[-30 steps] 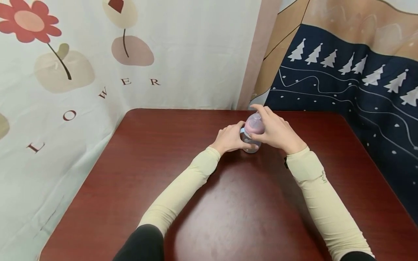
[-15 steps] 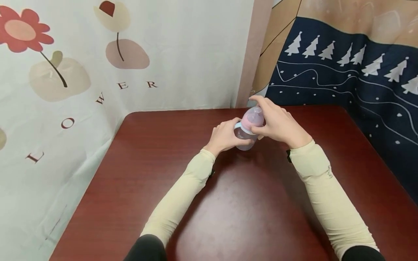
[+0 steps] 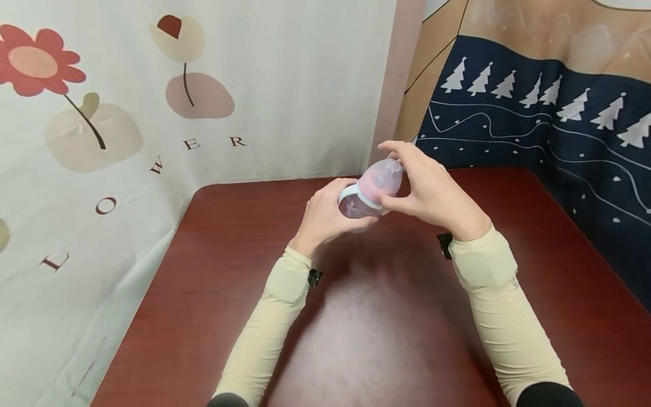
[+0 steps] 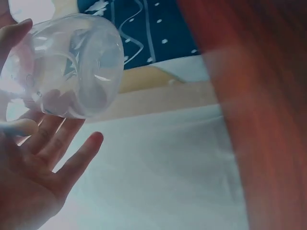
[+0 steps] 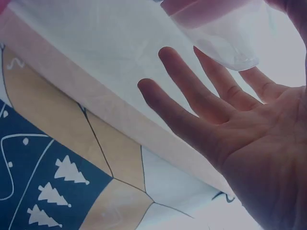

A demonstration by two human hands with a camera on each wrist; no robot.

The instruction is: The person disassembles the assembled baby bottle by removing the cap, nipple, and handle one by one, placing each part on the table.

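A clear baby bottle [image 3: 380,180] with a pink collar, a see-through domed cap and a pale blue handle is held tilted above the table, its cap up and to the right. My left hand [image 3: 325,215] grips the body near the handle, thumb on the near side. My right hand [image 3: 432,189] holds the collar and cap, its thumb on the pink part. In the left wrist view, the bottle's bare base [image 4: 98,67] points away from the palm. The right wrist view shows the cap [image 5: 225,40] beside spread fingers [image 5: 187,91].
Beneath the hands lies a dark red-brown wooden table [image 3: 229,271]. A white curtain [image 3: 305,85] with printed flowers hangs behind its far edge. At the right hangs navy cloth [image 3: 513,127] with white trees. Small black devices [image 3: 445,246] sit at both wrists.
Both hands have lifted the bottle off the table and brought it left and nearer. It has tipped from almost upright to a clear tilt, cap toward the right.
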